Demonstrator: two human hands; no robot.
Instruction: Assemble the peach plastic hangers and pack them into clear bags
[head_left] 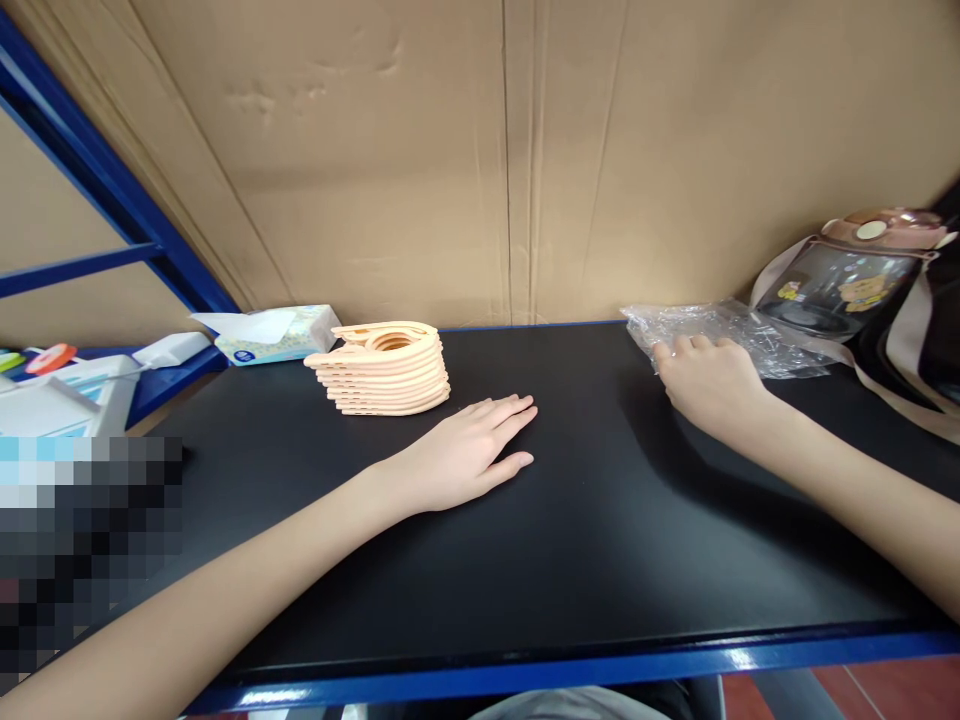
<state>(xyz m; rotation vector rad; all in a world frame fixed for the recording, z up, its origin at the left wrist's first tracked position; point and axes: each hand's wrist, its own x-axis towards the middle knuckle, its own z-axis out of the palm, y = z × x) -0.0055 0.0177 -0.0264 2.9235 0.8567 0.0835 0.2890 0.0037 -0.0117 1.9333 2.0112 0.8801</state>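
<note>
My left hand [480,450] lies flat, palm down, on the black tabletop [570,560], with its fingers stretched out and nothing in it. Just beyond its wrist, to the left, stands a neat stack of peach-coloured flat plastic pieces [382,370] with rounded loop ends. On the right, my right hand [709,385] is at the near left edge of a pile of clear plastic bags [780,340]. Its fingers are curled and closed on the film, the fingertips partly hidden behind the knuckles.
A tissue box [289,335] sits at the back left, by the blue metal frame [112,170]. At the back right stands a clear water bottle [847,285] with a pink lid and a strap trailing over the table. Cardboard [390,150] forms the back wall.
</note>
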